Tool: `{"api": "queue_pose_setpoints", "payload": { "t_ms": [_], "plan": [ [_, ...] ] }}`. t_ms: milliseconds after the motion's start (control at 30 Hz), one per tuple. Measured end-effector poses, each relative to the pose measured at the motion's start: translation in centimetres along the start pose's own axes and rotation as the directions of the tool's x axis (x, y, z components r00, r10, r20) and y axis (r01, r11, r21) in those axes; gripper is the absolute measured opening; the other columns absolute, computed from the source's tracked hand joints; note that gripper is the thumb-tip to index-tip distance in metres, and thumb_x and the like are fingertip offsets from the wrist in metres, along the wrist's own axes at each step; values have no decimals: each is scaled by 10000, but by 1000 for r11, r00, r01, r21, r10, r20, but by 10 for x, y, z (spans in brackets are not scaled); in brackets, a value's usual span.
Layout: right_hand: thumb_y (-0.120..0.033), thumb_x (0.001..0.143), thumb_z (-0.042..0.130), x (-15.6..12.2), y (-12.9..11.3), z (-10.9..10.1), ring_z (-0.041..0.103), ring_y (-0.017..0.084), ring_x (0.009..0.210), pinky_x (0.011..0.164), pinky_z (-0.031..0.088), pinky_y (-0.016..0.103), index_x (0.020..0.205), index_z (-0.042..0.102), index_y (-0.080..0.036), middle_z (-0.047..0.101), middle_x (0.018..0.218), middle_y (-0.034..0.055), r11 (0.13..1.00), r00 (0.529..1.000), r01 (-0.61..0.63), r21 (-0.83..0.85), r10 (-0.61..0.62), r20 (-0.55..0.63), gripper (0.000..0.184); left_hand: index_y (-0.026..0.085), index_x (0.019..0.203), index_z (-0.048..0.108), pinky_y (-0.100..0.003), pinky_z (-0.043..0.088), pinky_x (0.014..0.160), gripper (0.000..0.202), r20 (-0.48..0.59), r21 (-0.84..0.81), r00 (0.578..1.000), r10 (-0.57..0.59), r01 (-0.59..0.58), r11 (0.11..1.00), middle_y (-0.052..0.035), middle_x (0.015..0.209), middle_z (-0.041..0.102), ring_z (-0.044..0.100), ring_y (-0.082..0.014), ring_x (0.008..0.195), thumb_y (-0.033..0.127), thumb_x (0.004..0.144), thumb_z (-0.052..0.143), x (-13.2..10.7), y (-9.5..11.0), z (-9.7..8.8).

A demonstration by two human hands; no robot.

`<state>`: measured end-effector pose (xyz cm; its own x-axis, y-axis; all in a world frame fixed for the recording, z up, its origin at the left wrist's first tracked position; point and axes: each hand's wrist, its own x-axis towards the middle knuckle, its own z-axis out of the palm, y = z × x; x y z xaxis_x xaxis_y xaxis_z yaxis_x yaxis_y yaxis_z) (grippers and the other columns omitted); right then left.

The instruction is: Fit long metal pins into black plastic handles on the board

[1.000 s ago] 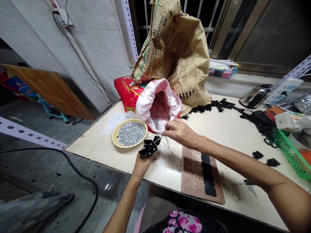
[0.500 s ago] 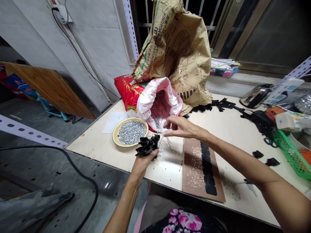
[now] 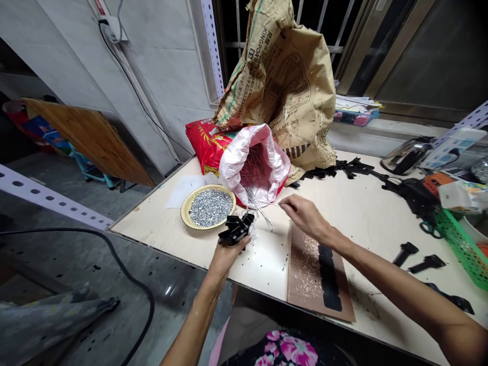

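Your right hand point(image 3: 304, 216) has come away from the mouth of the red bag point(image 3: 209, 148) and now sits a bit to the right of it, over the desk point(image 3: 152, 216). Half a second ago its thumb and finger were apart by the loose metal sticks point(image 3: 267, 217); now they are pinched together on one thin stick point(image 3: 273, 204), which points left, toward the bag. The other sticks poke out of the bag's white folded mouth and down onto the desk. Your left hand point(image 3: 229, 254) is in nearly the same place as before, close to the front edge of the desk. Its fingers are curled around a bunch of black parts point(image 3: 236, 230), with the thumb along the right side, and the parts stick up out of your grip, apart from the pinched stick. Just behind them and to the left, toward the desk's left edge, is a yellow dish point(image 3: 184, 209) full of small shiny metal bits point(image 3: 210, 207). A brown board point(image 3: 297, 300) lies at the front edge, below your right hand, with a row of black pads point(image 3: 331, 277) on it. More of the loose black pieces point(image 3: 427, 263) near the right end show now, because your right arm covers less of them.
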<state>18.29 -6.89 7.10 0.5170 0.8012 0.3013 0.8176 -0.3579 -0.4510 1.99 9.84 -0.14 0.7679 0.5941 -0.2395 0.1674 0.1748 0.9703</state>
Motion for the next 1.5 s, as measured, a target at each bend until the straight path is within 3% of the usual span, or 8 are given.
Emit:
{"api": "queue_pose_setpoints", "payload": {
  "t_ms": [133, 367, 533, 667, 767, 1000, 1267, 1500],
  "plan": [
    [-271, 945, 438, 19, -14, -30, 517, 152, 797, 713, 421, 274, 880, 585, -155, 573, 875, 60, 963, 959, 266, 51, -259, -117, 198, 136, 896, 689, -332, 495, 761, 386, 30, 127, 999, 34, -37, 991, -69, 865, 726, 648, -242, 849, 350, 586, 769, 1, 2, 6],
    [-289, 942, 461, 36, -42, -34, 458, 163, 803, 744, 332, 300, 855, 650, -174, 556, 834, 50, 859, 893, 449, -247, -426, 142, 238, 159, 858, 687, -327, 481, 752, 283, 139, 256, 976, 170, -202, 945, -33, 791, 711, 638, -226, 775, 285, 606, 719, 4, 10, 12],
    [-413, 888, 541, 52, -42, -41, 520, 159, 851, 741, 382, 286, 1122, 582, -179, 592, 997, 68, 866, 843, 499, 23, -491, 220, 333, 156, 915, 693, -347, 484, 787, 361, 110, 177, 991, 82, -101, 979, -57, 884, 722, 642, -240, 848, 311, 594, 754, -1, 14, 12],
    [-367, 907, 512, 55, -5, -5, 542, 123, 676, 604, 383, 232, 890, 642, -141, 617, 780, 42, 978, 968, 204, -33, -196, 158, 261, 139, 943, 708, -359, 472, 864, 402, 109, -74, 994, -16, 24, 997, -98, 963, 722, 637, -251, 956, 332, 598, 779, -9, 15, 9],
    [-410, 837, 602, 41, 18, 44, 497, 117, 528, 512, 350, 237, 617, 598, -153, 543, 550, 22, 961, 965, -51, -272, 118, 234, 338, 119, 911, 720, -379, 467, 887, 414, 79, -172, 997, -23, 37, 984, -123, 950, 725, 644, -261, 956, 322, 560, 809, -11, 14, 8],
    [-324, 909, 525, 12, 20, 90, 587, 130, 706, 636, 485, 275, 869, 610, -154, 620, 814, 43, 906, 963, -128, -404, 211, 168, 195, 114, 916, 712, -384, 471, 894, 469, 33, -156, 999, -38, 42, 987, -121, 958, 722, 645, -260, 964, 336, 521, 831, -8, 9, 9],
    [-193, 883, 502, 17, 22, 51, 558, 161, 680, 611, 431, 287, 942, 569, -136, 599, 757, 67, 907, 971, -160, -390, 216, 104, 106, 125, 933, 691, -355, 471, 882, 484, 37, -156, 999, -23, 28, 987, -113, 996, 708, 642, -227, 937, 324, 515, 832, -7, 14, 12],
    [-324, 922, 498, 32, -17, -22, 480, 130, 786, 664, 349, 234, 934, 633, -199, 521, 891, 37, 924, 926, 371, -90, -376, -41, 184, 129, 915, 675, -297, 490, 716, 466, 16, -49, 1000, 6, -5, 999, -68, 858, 710, 638, -195, 786, 325, 516, 817, -3, 15, 15]
  ]
}}
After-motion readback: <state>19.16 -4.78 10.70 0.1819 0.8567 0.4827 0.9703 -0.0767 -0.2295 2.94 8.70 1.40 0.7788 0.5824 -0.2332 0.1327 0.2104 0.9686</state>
